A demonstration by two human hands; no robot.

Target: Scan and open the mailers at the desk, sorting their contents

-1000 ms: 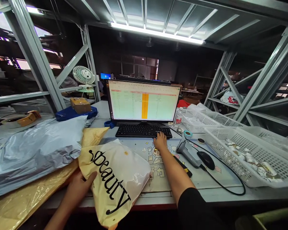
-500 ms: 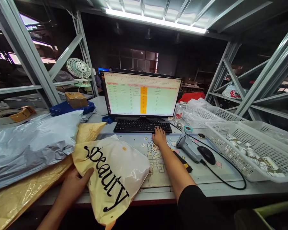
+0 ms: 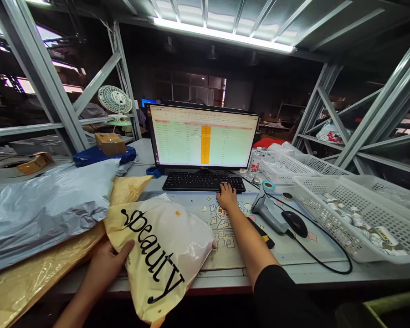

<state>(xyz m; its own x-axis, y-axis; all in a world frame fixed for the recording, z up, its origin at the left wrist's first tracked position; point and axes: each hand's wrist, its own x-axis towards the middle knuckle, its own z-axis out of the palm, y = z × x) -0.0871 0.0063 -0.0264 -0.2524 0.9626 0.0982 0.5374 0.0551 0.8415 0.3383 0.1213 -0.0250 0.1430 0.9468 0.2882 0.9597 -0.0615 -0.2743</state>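
Observation:
My left hand grips the left edge of a cream plastic mailer bag printed with "beauty" in black letters; the thumb lies on top and the other fingers are hidden beneath. The bag hangs partly over the desk's front edge. Farther in, my right hand rests with fingers spread on the right part of a black keyboard. Behind the keyboard stands a monitor showing a spreadsheet with an orange column. Right of my forearm lie a grey barcode scanner and a black mouse.
Grey-white mailer bags and a yellow padded envelope are piled on the left. A small cardboard box sits behind them. White plastic baskets, one holding small bottles, line the right side. The scanner's black cable loops across the desk mat.
The camera view has shifted very slightly. Both hands keep their places, the left on the mailer bag and the right on the keyboard.

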